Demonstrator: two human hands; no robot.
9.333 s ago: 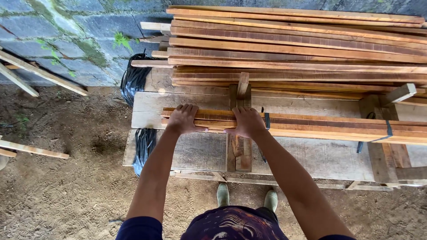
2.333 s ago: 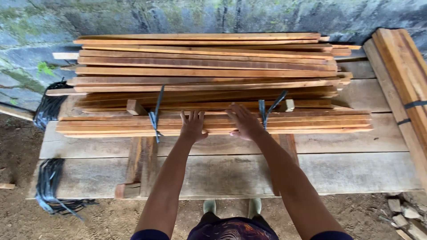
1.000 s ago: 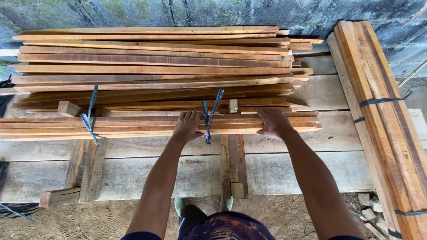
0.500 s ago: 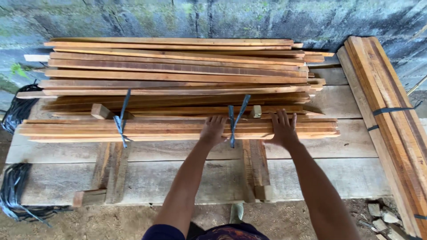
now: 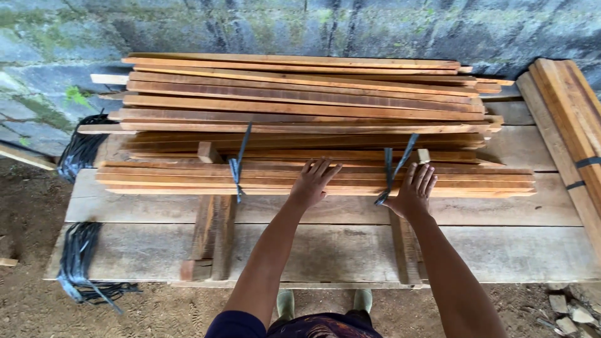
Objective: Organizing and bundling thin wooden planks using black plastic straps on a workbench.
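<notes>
A bundle of long wooden slats (image 5: 188, 178) lies across two wooden bearers on a plank table (image 5: 488, 244). Two dark blue straps bind it, one on the left (image 5: 236, 164) and one on the right (image 5: 393, 169). My left hand (image 5: 315, 181) rests flat on the bundle's top near its middle, fingers spread. My right hand (image 5: 413, 191) lies on the bundle's front edge just right of the right strap, fingers apart. Neither hand grips anything.
A tall stack of loose slats (image 5: 300, 94) sits behind the bundle against a mossy block wall. Another strapped bundle (image 5: 573, 131) lies at the right. Black strap coils (image 5: 81, 256) hang at the table's left end. Rubble (image 5: 563, 313) lies on the dirt floor.
My view has swung so the bundle sits further right. Both hands have loosened from the bundle's front edge and now lie open on it.
</notes>
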